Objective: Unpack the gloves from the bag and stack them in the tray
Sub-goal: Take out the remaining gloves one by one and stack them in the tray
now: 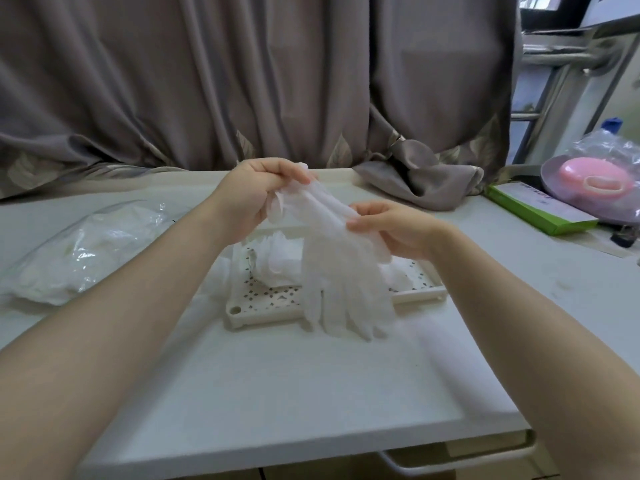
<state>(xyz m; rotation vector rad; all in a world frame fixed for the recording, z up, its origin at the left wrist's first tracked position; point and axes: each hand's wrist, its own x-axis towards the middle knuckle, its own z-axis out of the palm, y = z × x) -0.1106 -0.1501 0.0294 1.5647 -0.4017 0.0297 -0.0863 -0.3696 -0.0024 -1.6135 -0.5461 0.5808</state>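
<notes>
Clear crinkled plastic bag [74, 251] of white gloves lies at left on pale grey desk [294, 386]. Left hand [258, 192], raised above desk, pinches cuff end of thin translucent white disposable glove [341, 271]. Right hand [391, 228] pinches same glove further along; glove fingers hang down over cream perforated plastic tray [263, 306]. More white gloves [277, 261] lie in tray. Far right: green flat box [540, 211], pink object in plastic wrap [595, 181].

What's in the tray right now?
A few loose translucent gloves lie in the tray. The held glove, gripped by both hands, hangs in front and hides its middle.
</notes>
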